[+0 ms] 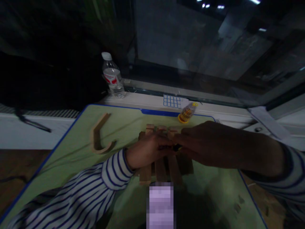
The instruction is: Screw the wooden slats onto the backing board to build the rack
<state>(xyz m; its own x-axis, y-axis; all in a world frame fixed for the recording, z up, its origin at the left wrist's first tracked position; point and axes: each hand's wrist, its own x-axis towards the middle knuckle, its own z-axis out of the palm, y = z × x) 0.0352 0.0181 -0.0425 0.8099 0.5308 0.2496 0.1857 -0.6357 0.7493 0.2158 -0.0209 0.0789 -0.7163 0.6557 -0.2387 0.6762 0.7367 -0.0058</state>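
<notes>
Several light wooden slats (160, 171) lie side by side on the table in front of me, with darker brown wood showing around them. My left hand (146, 149) lies across the slats, its fingers closed over them and pointing right. From the right, my right hand (207, 143) reaches in over the same wooden piece, fingers closed together. Between the fingertips of both hands a small dark thing with a bit of yellow (176, 147) shows; the fingers cover most of it and I cannot make out its kind.
A curved J-shaped wooden strip (95, 136) lies left on the green, blue-edged table (126, 124). A small yellow-capped bottle (187, 113) stands at the back edge. On the sill are a water bottle (113, 76) and a blue-gridded sheet (172, 101), below a dark window.
</notes>
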